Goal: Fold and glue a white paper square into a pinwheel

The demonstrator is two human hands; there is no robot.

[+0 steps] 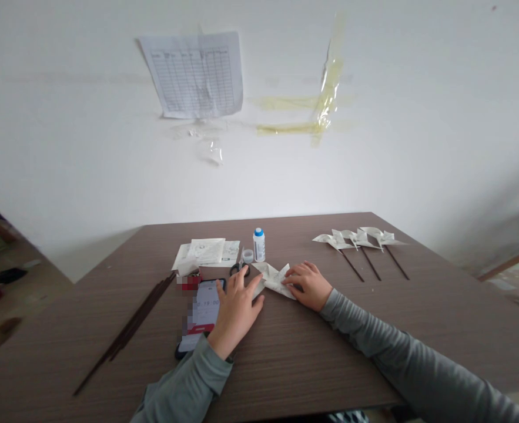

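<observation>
Sleeves (188, 376): nearest, entering at 7 and 4 o'clock.
Folded paper (277, 278): on surface (312, 358); long axis approximately 10-to-4 o'clock.
Left hand (237, 308): fingers spread, no visible grip; paper at 2 o'clock, contact cannot be told.
Right hand (310, 286): nearer; fingers half curled at paper's right end, pinch cannot be told; paper at 9 o'clock.

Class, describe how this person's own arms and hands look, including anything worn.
The left grip and right grip are bare hands, with no gloves or rings visible. The left sleeve and right sleeve are long and grey, slightly greenish, reaching about to the wrists, with creased fabric. No markings show on them.
</observation>
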